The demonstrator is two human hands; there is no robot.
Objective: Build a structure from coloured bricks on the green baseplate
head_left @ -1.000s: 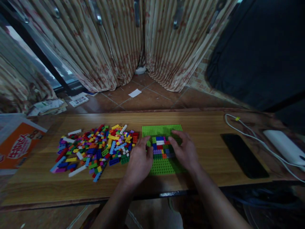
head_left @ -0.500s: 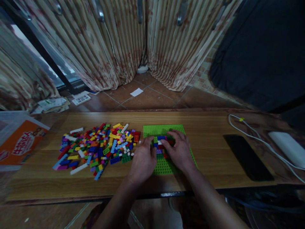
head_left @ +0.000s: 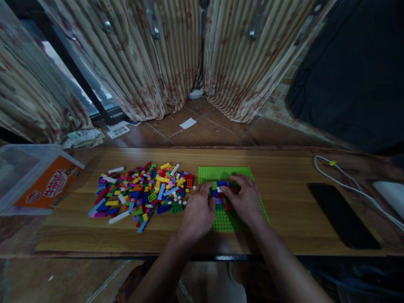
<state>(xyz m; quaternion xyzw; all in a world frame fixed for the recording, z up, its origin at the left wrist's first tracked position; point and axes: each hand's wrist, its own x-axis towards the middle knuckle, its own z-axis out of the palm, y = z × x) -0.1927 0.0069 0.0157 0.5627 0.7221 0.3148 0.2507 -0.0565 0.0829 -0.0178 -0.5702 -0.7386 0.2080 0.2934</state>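
A green studded baseplate lies on the wooden table, with a low block of joined toy bricks in blue, white, purple, red and green on its middle. From the left, my left hand curls its fingers and thumb against the block's side. My right hand grips the opposite side, its thumb reaching over the top near a white brick. Both hands partly cover the block, so its right part and the fingertips are hard to make out. Just left of my left hand spreads a pile of loose toy bricks in many colours.
A clear plastic box with an orange label stands at the table's left end. To the right lie a black phone-like slab, a white cable and a white device. Beyond the table hang striped curtains.
The camera has turned slightly left, so everything sits further right in view. Both hands keep nearly the same hold on the brick block, with no clear shift against the baseplate.
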